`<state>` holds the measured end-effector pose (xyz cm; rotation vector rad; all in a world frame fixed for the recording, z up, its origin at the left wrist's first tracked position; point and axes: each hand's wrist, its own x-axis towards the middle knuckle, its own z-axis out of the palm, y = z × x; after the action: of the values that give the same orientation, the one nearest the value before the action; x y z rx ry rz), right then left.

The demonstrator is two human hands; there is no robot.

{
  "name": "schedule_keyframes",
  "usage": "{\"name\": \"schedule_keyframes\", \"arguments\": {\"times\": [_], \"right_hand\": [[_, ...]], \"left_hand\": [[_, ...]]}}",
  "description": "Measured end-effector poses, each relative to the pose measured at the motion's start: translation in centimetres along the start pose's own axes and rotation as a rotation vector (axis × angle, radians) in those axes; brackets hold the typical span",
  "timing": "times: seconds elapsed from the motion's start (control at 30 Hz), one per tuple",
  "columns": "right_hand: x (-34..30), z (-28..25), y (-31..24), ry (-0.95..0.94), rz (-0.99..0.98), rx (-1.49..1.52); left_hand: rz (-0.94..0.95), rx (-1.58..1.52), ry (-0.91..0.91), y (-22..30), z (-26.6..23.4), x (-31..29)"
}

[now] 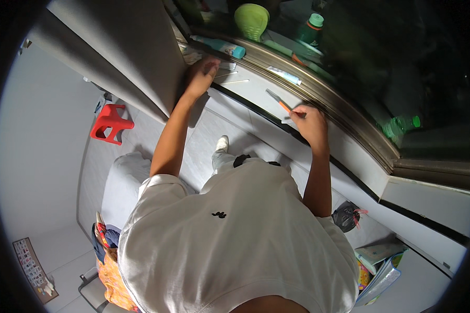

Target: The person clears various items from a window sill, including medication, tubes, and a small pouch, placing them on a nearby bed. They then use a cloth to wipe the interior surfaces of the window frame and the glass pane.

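Observation:
My right hand (312, 124) is over the white window sill (258, 86). Its thumb and fingers pinch the near end of a slim orange-and-grey stick-like tool (281, 101), whose grey end points away to the left. I cannot make out the exact kind of tool. Farther left, my left hand (204, 74) reaches to the sill beside the grey curtain (120, 47). Its fingers are partly blurred and lie close to a small white item (227, 66). Thin white sticks (234, 82) lie on the sill just right of that hand.
Along the window track lie a blue bottle (222, 47) and a white-and-blue tube (284, 75). Dark glass (381, 57) rises behind them. On the floor are a red stool (111, 124) and a black bag (344, 216). Books or folders (382, 268) stand at lower right.

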<state>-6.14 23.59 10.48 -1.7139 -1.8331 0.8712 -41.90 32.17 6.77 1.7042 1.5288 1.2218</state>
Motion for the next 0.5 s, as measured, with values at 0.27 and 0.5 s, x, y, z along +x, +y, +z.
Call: {"name": "schedule_keyframes", "arguments": {"times": [0.27,0.5], "right_hand": [[0.7,0.6,0.0,0.148,0.044,-0.164],[2.0,1.2,-0.7,0.119,0.026,-0.065]], "left_hand": [[0.147,0.463,-0.269,0.6,-0.6,-0.2],[0.203,0.542,-0.423,-1.0,0.0,1.3]]}}
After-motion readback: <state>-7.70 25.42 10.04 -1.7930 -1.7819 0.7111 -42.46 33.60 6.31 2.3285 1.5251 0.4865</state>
